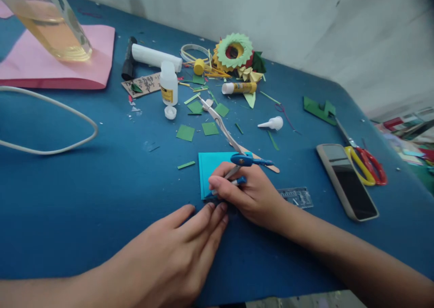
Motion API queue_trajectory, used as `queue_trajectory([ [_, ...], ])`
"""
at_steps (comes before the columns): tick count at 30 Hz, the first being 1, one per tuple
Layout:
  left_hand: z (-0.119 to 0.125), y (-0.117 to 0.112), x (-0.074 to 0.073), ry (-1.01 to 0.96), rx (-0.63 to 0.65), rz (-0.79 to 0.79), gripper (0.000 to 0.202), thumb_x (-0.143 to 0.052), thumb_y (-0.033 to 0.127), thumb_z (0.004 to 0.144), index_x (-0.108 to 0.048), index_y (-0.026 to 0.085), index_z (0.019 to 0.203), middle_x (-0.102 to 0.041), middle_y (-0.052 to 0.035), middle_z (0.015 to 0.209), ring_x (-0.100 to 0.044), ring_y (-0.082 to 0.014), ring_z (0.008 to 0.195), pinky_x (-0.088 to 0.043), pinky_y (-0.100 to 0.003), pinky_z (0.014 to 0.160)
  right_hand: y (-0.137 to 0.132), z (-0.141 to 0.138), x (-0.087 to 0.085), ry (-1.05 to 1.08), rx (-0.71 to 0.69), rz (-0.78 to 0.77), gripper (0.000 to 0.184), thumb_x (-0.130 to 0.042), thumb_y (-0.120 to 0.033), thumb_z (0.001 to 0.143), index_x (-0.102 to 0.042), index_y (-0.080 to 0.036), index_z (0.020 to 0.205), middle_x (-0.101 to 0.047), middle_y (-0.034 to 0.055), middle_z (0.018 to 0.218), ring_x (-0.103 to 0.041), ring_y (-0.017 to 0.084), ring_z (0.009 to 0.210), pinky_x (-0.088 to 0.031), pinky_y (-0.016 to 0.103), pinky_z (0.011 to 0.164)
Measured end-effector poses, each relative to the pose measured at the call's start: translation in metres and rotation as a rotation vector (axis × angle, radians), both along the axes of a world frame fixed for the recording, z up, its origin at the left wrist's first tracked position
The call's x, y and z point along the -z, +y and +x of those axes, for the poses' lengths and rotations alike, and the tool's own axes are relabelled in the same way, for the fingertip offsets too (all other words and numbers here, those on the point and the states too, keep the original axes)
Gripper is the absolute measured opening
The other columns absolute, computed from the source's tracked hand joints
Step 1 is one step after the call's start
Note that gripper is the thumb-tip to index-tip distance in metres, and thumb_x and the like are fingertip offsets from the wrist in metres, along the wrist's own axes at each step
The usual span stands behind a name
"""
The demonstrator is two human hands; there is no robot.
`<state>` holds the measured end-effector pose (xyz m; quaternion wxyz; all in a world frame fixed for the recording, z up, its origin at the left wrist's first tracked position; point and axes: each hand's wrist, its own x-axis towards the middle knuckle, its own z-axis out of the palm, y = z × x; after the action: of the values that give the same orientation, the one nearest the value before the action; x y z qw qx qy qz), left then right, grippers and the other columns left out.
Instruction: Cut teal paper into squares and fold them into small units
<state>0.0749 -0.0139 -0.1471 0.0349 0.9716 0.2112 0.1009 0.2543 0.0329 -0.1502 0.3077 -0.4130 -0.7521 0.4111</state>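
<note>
My right hand (252,193) is closed around a drawing compass (241,160), a blue and white one with a pen or pencil tip in it. The low end of the compass meets a bright blue sheet of paper (215,165) near its lower left corner. Along the sheet's near edge lies a clear ruler (298,197), mostly covered by my hands. My left hand (185,242) rests with its fingers stretched out, their tips at that same edge, pressing on the ruler or table. A flat wooden stick (271,167) lies just beyond my right hand.
Green paper squares (185,133), a glue bottle (168,84), a nozzle cap (273,123) and a glue stick (239,88) lie beyond the sheet. A phone (347,181) and scissors (366,163) are at right. A glass of liquid (54,32) stands at left near a white cable (50,152).
</note>
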Motion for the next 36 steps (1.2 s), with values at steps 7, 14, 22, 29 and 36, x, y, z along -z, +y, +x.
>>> queue_trajectory([
  [7, 0.000, 0.001, 0.002, -0.019, 0.017, 0.048, 0.059, -0.037, 0.055, 0.086, -0.056, 0.010, 0.121, -0.055, -0.0090, 0.127, -0.050, -0.0220, 0.114, -0.037, -0.030, 0.087, -0.001, 0.001, 0.000, 0.021, -0.010, 0.030, 0.020, -0.049, -0.019, 0.086, -0.053, -0.016, 0.066, -0.055, -0.0026, 0.063, -0.052, 0.007, 0.058, -0.041, 0.017, 0.056],
  [14, 0.000, 0.001, -0.004, 0.022, 0.001, -0.034, 0.058, -0.041, 0.054, 0.085, -0.056, 0.012, 0.121, -0.054, -0.0082, 0.128, -0.049, -0.0217, 0.116, -0.038, -0.029, 0.089, -0.001, 0.001, -0.001, -0.013, -0.004, 0.032, 0.021, -0.048, -0.022, 0.086, -0.052, -0.018, 0.066, -0.057, -0.0022, 0.063, -0.052, 0.008, 0.057, -0.041, 0.019, 0.055],
  [22, 0.001, 0.002, -0.006, 0.049, -0.024, -0.116, 0.066, -0.043, 0.056, 0.082, -0.049, 0.009, 0.127, -0.048, -0.0102, 0.133, -0.046, -0.0232, 0.120, -0.038, -0.029, 0.093, -0.004, 0.002, 0.000, -0.022, -0.012, 0.047, 0.021, -0.046, -0.023, 0.087, -0.052, -0.019, 0.068, -0.059, -0.0013, 0.066, -0.055, 0.009, 0.059, -0.043, 0.020, 0.057],
  [29, 0.001, 0.000, -0.011, 0.062, -0.034, -0.177, 0.069, -0.046, 0.058, 0.078, -0.049, 0.009, 0.127, -0.048, -0.0097, 0.133, -0.046, -0.0229, 0.120, -0.039, -0.029, 0.095, -0.008, 0.007, -0.001, -0.071, 0.006, 0.112, 0.017, -0.046, -0.021, 0.086, -0.053, -0.018, 0.070, -0.061, -0.0005, 0.066, -0.057, 0.010, 0.060, -0.044, 0.021, 0.058],
  [36, 0.002, 0.001, -0.012, 0.050, -0.054, -0.196, 0.067, -0.047, 0.058, 0.078, -0.053, 0.009, 0.124, -0.049, -0.0103, 0.132, -0.049, -0.0235, 0.118, -0.041, -0.030, 0.093, -0.009, 0.028, -0.001, -0.164, 0.103, 0.135, 0.022, -0.047, -0.025, 0.086, -0.053, -0.019, 0.066, -0.061, 0.0008, 0.064, -0.055, 0.011, 0.055, -0.043, 0.022, 0.056],
])
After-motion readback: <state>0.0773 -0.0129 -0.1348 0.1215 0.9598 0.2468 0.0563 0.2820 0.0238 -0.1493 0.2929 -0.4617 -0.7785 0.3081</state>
